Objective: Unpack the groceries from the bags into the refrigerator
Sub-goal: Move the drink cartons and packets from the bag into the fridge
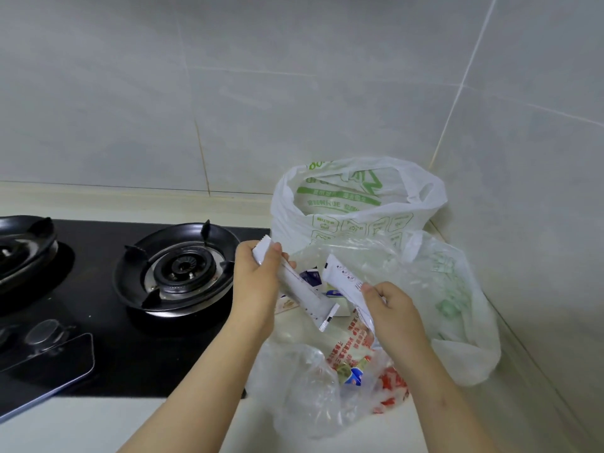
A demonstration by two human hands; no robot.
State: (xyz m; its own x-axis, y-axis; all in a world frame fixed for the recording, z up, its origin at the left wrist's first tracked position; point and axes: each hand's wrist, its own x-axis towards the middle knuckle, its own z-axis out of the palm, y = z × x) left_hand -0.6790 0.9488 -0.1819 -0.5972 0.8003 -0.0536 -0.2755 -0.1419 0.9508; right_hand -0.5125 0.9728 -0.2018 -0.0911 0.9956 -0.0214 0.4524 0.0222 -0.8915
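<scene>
Plainly, with the left hand (258, 282) curled round one white packet (304, 291) and the right hand (389, 308) pinching another packet (343, 276) by its near end, both over the clear bag (304, 387) right of the stove (176, 266), that light pinch could let the slick wrapper slip back in.

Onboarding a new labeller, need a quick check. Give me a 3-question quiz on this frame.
1. True or false: the left hand holds a packet.
2. What lies on the stove, lower left? A) phone B) pan C) knife
3. What does the right hand pinch?
Key: 1 true; 2 A; 3 a second packet.
</scene>
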